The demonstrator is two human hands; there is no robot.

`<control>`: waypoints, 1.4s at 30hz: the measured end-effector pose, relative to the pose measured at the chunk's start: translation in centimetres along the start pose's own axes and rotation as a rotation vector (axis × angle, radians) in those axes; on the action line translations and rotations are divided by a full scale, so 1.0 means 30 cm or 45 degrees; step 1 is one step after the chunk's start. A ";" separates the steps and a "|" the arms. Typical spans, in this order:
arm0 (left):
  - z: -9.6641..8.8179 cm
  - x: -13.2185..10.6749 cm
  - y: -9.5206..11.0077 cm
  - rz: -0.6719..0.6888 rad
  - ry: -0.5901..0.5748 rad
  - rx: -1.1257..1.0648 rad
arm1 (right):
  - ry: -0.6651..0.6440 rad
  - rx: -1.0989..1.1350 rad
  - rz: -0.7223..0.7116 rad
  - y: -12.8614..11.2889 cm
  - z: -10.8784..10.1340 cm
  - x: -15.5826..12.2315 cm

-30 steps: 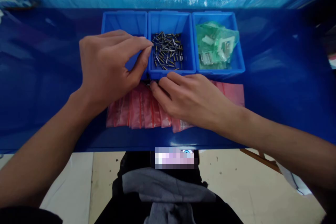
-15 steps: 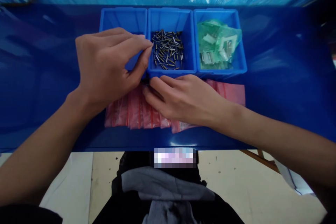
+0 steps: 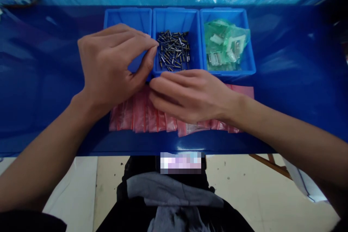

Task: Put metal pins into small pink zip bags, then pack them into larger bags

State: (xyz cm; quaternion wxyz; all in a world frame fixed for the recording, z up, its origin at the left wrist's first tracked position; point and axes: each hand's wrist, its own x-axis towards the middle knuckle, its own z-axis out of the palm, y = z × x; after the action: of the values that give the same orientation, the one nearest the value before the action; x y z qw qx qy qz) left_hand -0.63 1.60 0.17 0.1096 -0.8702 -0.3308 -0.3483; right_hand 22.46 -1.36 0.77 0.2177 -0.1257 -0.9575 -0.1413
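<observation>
My left hand (image 3: 111, 65) hovers over the left blue bin (image 3: 127, 18), thumb and forefinger pinched together at the edge of the middle bin (image 3: 176, 16); what they pinch is too small to make out. The middle bin holds several small dark metal rivets (image 3: 174, 50). My right hand (image 3: 190, 96) lies over a row of pink zip bags (image 3: 141, 116) on the blue table, fingers closed together with their tips near the left thumb. What the right fingers hold is hidden.
The right blue bin (image 3: 244, 36) holds green plastic bags with small parts (image 3: 225, 45). The blue table (image 3: 293, 79) runs left and right, a blue tarp wall behind it. Its front edge is just below the pink bags; my lap and floor show beneath.
My right hand has lifted slightly and drawn its fingers left toward the left thumb. My left hand has barely shifted, keeping its pinch.
</observation>
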 end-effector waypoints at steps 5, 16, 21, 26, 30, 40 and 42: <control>-0.019 0.005 0.038 0.046 0.156 -0.283 | 0.406 0.543 0.608 -0.010 -0.062 -0.030; -0.034 0.008 0.079 0.221 0.044 -0.251 | 0.689 0.957 1.022 -0.061 -0.046 -0.053; -0.027 -0.008 0.076 0.234 -0.026 -0.163 | 0.871 1.151 0.979 -0.056 -0.026 -0.071; -0.026 -0.012 0.071 0.168 0.011 -0.137 | 0.888 1.197 1.062 -0.064 -0.033 -0.071; -0.018 -0.012 0.055 0.254 0.080 -0.144 | 0.899 1.167 1.054 -0.068 -0.027 -0.072; -0.006 -0.008 0.035 0.225 0.150 -0.155 | 0.907 1.136 1.089 -0.065 -0.023 -0.071; -0.004 -0.002 0.031 0.286 0.231 -0.145 | 0.919 1.149 1.057 -0.064 -0.022 -0.066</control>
State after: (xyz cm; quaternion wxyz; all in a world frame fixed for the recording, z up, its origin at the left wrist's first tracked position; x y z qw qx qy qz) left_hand -0.11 0.82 0.25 0.1276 -0.8715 -0.1999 -0.4293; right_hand 23.89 -3.71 0.04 0.5879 -0.3229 -0.6638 0.3308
